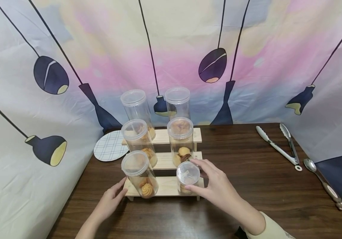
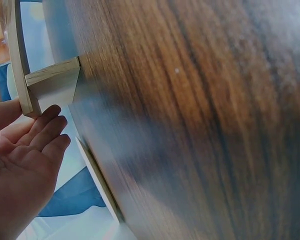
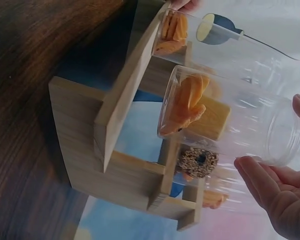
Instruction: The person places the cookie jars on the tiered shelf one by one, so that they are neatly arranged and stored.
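Note:
A three-step wooden rack (image 1: 166, 182) carries clear lidded jars with pastries inside. My right hand (image 1: 215, 182) grips a clear jar (image 1: 187, 174) by its top, thumb on the near side and fingers behind, above the right end of the front step. Twisted pastry (image 3: 190, 100) shows in this jar, and its base looks slightly apart from the step in the right wrist view. My left hand (image 1: 111, 199) holds the rack's left end, thumb on the board and fingers beneath, as the left wrist view shows. Beside it stands the front left jar (image 1: 141, 176).
Jars fill the middle step, like the left one (image 1: 139, 142), and the top step, like the right one (image 1: 178, 103). A checked round plate (image 1: 108, 147) lies back left. Metal tongs (image 1: 278, 147) and a spoon (image 1: 323, 182) lie right on the brown table (image 1: 233, 149).

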Demonstrator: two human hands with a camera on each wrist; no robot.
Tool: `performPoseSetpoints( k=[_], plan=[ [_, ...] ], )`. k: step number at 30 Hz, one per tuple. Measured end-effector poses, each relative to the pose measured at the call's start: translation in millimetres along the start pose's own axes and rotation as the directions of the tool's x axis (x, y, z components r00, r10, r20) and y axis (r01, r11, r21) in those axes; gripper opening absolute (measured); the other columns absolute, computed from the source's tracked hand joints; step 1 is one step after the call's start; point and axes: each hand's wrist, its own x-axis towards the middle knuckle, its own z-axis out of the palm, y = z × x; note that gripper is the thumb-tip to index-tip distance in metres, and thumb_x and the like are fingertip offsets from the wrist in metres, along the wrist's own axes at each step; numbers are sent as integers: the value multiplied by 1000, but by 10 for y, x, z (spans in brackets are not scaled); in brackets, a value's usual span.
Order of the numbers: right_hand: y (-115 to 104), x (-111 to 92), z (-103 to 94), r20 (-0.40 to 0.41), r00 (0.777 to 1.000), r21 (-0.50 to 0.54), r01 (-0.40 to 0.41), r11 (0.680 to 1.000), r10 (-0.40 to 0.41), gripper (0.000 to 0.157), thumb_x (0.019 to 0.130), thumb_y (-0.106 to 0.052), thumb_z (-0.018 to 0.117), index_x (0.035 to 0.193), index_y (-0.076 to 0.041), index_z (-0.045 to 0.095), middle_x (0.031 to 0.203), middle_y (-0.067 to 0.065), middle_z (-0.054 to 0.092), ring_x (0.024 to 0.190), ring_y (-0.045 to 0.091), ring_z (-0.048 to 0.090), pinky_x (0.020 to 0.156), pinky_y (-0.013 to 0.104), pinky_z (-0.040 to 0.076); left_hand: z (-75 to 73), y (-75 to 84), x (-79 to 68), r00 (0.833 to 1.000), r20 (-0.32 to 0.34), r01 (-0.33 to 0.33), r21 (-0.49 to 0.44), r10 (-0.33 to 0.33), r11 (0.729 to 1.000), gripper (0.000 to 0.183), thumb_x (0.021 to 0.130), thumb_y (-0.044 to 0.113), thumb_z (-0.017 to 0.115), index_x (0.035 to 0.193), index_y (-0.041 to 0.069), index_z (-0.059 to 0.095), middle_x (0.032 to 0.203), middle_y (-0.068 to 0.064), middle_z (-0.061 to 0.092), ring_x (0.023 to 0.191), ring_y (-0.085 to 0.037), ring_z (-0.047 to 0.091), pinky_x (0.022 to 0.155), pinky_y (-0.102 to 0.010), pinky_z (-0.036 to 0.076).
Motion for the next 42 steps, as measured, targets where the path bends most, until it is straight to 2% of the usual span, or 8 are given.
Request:
performPoseSetpoints(
  k=[6, 18, 24, 34, 42],
  plan=[
    [35, 15, 45, -4, 999, -3, -32, 999, 32, 72, 72, -39, 85, 134, -20, 55, 115, -14, 55, 94, 7, 63, 78, 24, 54, 3, -2, 1, 1000, 3, 2, -6, -2, 1000, 49, 100, 19, 55, 141, -5, 44, 138, -26, 46, 127, -41, 43, 102, -55, 35],
    [105, 37, 156, -16, 998, 32, -62, 998, 62, 72, 69, -28, 89, 132, -19, 56, 115, -12, 55, 101, 8, 60, 79, 19, 52, -1, 6, -4, 1000, -7, -5, -2, 5, 1000, 47, 100, 17, 55, 140, -5, 44, 137, -26, 47, 126, -40, 44, 101, -55, 36],
    [105, 44, 180, 5, 995, 20, -97, 995, 97, 70, 72, -36, 85, 133, -20, 55, 118, -15, 54, 105, 5, 57, 81, 19, 51, 1, 8, -4, 1000, -10, -3, 5, 3, 1000, 47, 100, 17, 55, 140, -5, 45, 137, -26, 47, 126, -40, 44, 101, -55, 36],
    [133, 48, 208, -4, 995, -15, -100, 995, 100, 69, 73, -36, 85, 133, -21, 55, 117, -14, 54, 104, 6, 58, 80, 21, 52, 11, -1, -1, 1000, -9, -8, 0, 8, 1000, 48, 100, 17, 55, 140, -5, 44, 138, -26, 47, 126, -40, 44, 101, -55, 35],
    [163, 48, 240, -20, 997, 15, -81, 997, 81, 68, 73, -38, 84, 131, -18, 55, 117, -10, 54, 106, 8, 58, 80, 20, 52, 17, -12, -2, 1000, -14, -16, 2, 16, 1000, 47, 100, 16, 55, 140, -6, 45, 138, -26, 47, 126, -40, 44, 101, -55, 35]
  ],
)
